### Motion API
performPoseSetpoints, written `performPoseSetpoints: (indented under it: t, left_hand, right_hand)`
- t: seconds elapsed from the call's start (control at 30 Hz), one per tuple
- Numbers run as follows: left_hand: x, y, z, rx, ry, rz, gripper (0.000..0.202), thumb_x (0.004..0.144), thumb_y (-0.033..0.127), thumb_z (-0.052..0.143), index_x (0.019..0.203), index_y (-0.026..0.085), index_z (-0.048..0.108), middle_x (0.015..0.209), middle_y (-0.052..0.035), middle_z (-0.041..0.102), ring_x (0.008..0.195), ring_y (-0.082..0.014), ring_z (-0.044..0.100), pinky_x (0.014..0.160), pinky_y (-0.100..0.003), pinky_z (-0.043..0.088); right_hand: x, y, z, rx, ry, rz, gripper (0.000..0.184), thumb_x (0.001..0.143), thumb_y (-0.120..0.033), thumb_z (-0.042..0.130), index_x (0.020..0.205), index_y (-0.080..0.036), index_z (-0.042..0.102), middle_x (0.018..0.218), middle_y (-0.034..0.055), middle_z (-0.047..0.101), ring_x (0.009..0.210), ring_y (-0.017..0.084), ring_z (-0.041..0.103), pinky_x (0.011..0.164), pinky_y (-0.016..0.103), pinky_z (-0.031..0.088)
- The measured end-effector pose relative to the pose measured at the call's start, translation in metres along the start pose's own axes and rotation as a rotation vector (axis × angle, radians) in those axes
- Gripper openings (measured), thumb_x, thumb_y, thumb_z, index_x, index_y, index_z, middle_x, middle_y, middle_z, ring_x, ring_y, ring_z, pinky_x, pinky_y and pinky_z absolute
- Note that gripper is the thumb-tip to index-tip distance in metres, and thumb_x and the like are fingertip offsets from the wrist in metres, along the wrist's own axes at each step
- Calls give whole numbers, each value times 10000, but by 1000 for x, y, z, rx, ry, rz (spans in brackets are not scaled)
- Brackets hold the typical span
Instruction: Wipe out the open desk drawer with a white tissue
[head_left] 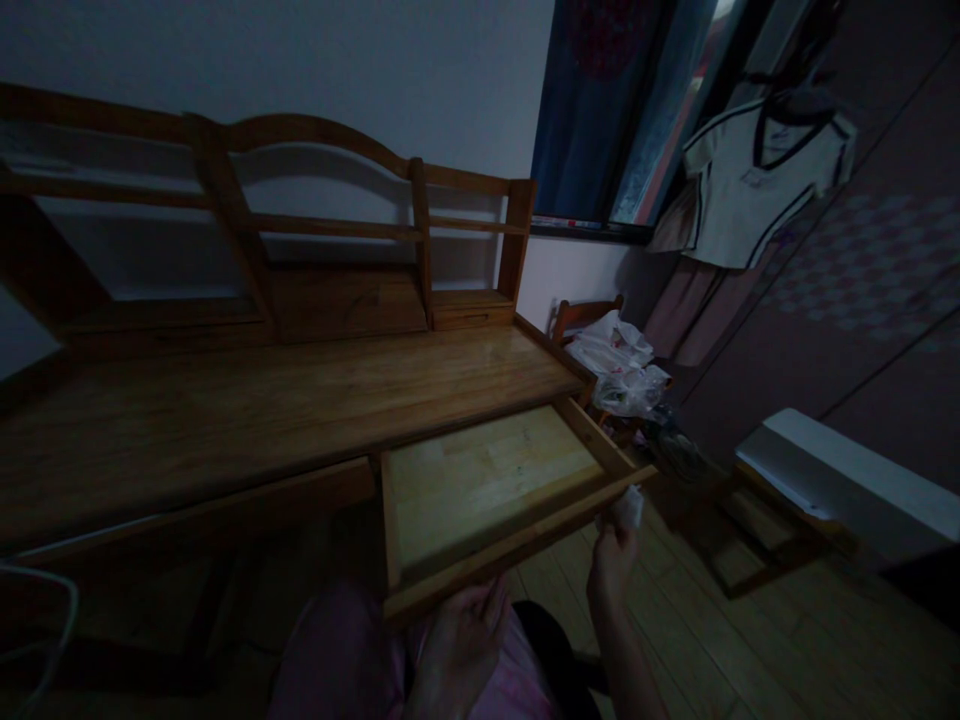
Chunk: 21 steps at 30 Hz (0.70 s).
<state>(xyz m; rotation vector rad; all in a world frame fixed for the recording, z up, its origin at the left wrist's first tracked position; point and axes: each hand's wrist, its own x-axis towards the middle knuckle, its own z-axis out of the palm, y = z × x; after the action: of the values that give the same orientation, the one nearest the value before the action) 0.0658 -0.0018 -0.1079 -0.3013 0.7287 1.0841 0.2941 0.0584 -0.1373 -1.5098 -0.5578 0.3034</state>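
A wooden desk (247,400) with a shelf rack stands in a dim room. Its right-hand drawer (480,480) is pulled out and shows a bare pale bottom. My left hand (461,640) curls under the drawer's front edge, fingers bent against the wood. My right hand (615,550) is closed on a small white wad (628,507), perhaps a cloth or tissue, pressed at the drawer's front right corner.
A chair (581,318) right of the desk carries plastic bags (619,365). A white shirt (765,185) hangs by the curtained window (600,110). A low wooden stand (757,535) and a white-topped piece (847,480) sit on the floor at right. My lap in pink fabric (337,650) is below.
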Motion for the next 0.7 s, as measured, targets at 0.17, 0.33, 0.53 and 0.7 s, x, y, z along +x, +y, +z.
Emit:
performPoseSetpoints:
  t: [0.17,0.33,0.53,0.7]
  left_hand:
    - [2,0,-4,3,10,-36,237,751,-82,539,664,96,668,892,-105,724,1004,-266,706,906,-386,562]
    - [7,-2,-11,6,-59,3,272,795,-64,492,653,101,655,899,-111,724,1039,-273,697,940,-404,552]
    - [7,-2,-9,-8,-20,-13,269,790,-61,505,628,109,636,859,-96,724,1014,-269,706,926,-413,558]
    - [0,1,-2,-6,1,-31,232,750,-79,554,654,109,651,884,-97,729,1011,-256,708,928,-392,555]
  right_hand:
    - [-12,-12,2,-38,4,-97,530,801,-452,516,1176,-107,663,1021,121,700,1045,294,589,892,401,450]
    - [-19,-20,2,-42,-22,-102,593,812,-469,515,1275,-108,602,1133,139,679,1100,295,575,916,399,447]
    - [-21,-18,2,3,13,-116,553,805,-472,543,1243,-141,604,1157,123,663,1078,274,576,883,376,454]
    - [-8,-5,0,-110,58,-56,399,792,-493,567,951,-145,679,808,49,638,809,241,568,722,349,441]
